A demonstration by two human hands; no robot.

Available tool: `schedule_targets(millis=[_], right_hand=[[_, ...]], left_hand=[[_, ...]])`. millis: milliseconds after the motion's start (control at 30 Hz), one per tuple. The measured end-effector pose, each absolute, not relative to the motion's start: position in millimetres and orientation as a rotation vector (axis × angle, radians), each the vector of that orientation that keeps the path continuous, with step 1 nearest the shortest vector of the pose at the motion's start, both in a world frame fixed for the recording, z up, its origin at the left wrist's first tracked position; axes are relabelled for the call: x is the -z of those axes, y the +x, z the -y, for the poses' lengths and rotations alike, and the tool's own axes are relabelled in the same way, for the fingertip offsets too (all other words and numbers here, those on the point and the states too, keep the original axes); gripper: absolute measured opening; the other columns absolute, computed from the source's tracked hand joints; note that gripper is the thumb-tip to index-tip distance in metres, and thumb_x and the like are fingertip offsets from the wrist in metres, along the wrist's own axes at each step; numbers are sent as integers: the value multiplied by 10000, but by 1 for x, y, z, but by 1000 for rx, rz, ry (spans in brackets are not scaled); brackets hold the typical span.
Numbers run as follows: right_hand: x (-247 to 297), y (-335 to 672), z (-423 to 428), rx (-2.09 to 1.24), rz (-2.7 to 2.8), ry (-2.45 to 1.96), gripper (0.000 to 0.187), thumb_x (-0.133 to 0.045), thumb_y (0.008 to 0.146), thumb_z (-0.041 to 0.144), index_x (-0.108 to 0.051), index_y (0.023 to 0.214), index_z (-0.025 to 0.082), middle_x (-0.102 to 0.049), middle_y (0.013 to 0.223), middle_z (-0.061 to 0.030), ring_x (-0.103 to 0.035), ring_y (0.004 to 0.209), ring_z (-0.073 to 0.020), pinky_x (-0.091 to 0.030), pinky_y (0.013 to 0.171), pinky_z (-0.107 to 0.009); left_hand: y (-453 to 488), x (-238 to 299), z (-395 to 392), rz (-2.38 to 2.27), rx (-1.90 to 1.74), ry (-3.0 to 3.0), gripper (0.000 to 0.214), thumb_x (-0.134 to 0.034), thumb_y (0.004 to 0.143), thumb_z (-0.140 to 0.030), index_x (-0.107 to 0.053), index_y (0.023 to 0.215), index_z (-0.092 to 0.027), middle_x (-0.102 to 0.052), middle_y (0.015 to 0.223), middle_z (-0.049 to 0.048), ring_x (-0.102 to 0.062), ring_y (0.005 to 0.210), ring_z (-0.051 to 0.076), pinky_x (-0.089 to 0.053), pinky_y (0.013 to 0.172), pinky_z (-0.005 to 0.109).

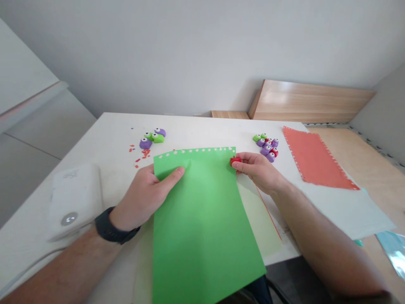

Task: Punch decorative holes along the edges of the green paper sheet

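Observation:
A green sheet of paper (202, 211) hangs tilted toward me, with a row of small punched shapes along its top edge. My left hand (148, 185) grips its upper left side, thumb on top and fingers behind. At the upper right edge, my right hand (256, 169) pinches a small red paper punch (235, 160) against the sheet. Beyond my left hand sit several purple and green punches with googly eyes (153, 138). A cluster of similar green, purple and red punches (267, 145) stands past my right hand.
Red paper scraps (145, 153) lie on the white table (196, 131). A white device (76, 198) with a cable is at left. A red sheet with punched edges (316, 158) overlaps a pale blue sheet (348, 211) at right. Pale sheets (257, 215) lie beneath the green one.

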State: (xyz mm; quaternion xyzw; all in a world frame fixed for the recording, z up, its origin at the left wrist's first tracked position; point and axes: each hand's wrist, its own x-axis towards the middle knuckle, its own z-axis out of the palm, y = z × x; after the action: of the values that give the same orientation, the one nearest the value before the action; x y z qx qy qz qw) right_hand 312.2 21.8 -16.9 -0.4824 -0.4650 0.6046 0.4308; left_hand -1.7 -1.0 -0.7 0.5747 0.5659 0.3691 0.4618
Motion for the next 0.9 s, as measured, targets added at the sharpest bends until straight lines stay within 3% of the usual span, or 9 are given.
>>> schedule_targets(millis=[233,500,900], right_hand=[[15,309,-22,-1464,1183,-1195,345,-951,725,354,-793,977,178,-736,891,-25,-589,781,-147,-441,772,-328],[12,308,-19,-1446,1230,-1187,361,-950,728,384,-779,962,170,-727,877,-30,-591,785,-153,-441,783,-337],[12,306,-19,-1403,1249,-1205,372,-942,729,420,-772,950,173,-710,860,-26,-572,779,-155,-428,762,-333]], left_hand=[[-2,2,1,-1385,-925,1401,388,-797,891,-502,-788,1196,-263,-778,1320,40,-762,1142,329,-592,1051,479],[-1,-1,3,-1387,-909,1379,445,-797,883,-517,-776,1226,-235,-760,1356,64,-756,1153,341,-637,955,441],[0,-4,3,-1430,-881,1404,415,-776,902,-531,-779,1174,-216,-805,1245,58,-776,1073,316,-624,931,411]])
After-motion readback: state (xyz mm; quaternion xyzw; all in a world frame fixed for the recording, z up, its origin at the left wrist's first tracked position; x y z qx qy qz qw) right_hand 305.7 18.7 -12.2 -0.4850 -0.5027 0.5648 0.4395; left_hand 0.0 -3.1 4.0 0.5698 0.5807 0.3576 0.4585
